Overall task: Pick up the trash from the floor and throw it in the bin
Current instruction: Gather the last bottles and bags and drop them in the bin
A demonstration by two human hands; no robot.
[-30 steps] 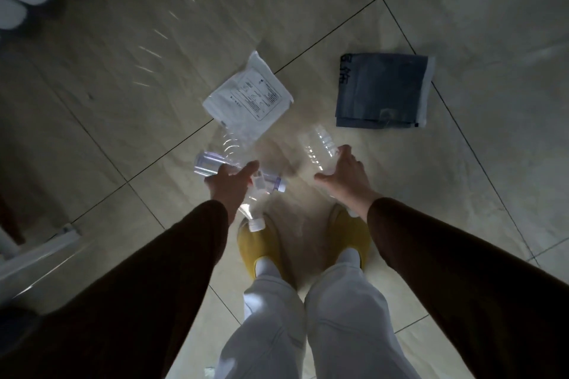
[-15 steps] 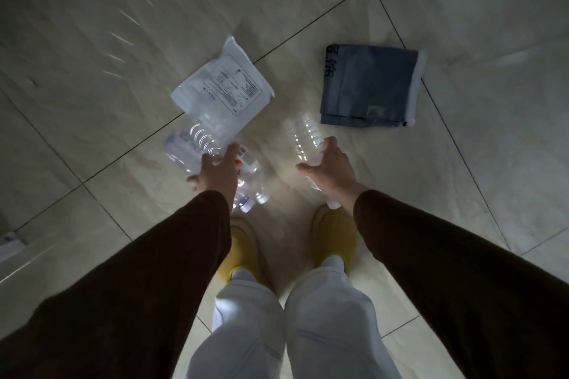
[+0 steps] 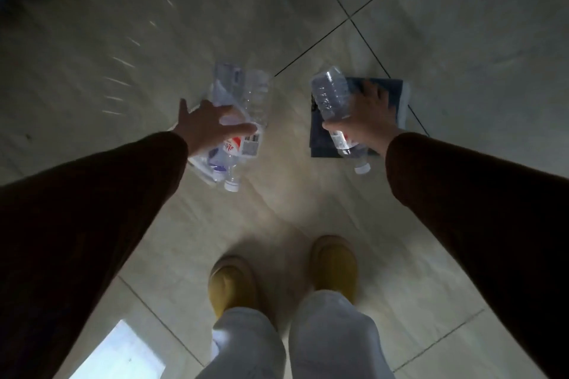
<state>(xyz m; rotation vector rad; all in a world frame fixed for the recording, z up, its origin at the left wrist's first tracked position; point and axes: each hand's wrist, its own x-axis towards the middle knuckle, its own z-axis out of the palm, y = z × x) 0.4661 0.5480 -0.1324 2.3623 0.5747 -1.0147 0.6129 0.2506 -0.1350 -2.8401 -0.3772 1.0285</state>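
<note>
The floor (image 3: 462, 40) is pale beige tile, faintly veined, crossed by thin dark grout lines. Both sleeves (image 3: 92, 209) are dark brown. The bottles (image 3: 255, 98) are clear plastic with white caps; one label (image 3: 246, 144) shows red and white with a black barcode, another carries purple. A dark blue-grey packet (image 3: 388, 92) has a pale edge. The slippers (image 3: 234, 289) are mustard yellow, the trousers (image 3: 335, 335) light grey.

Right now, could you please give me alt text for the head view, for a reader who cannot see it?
Looking down at a tiled floor, the left hand holds two clear plastic bottles with a white packet, and the right hand holds one clear bottle over a dark grey pouch. Yellow slippers show below.
</note>
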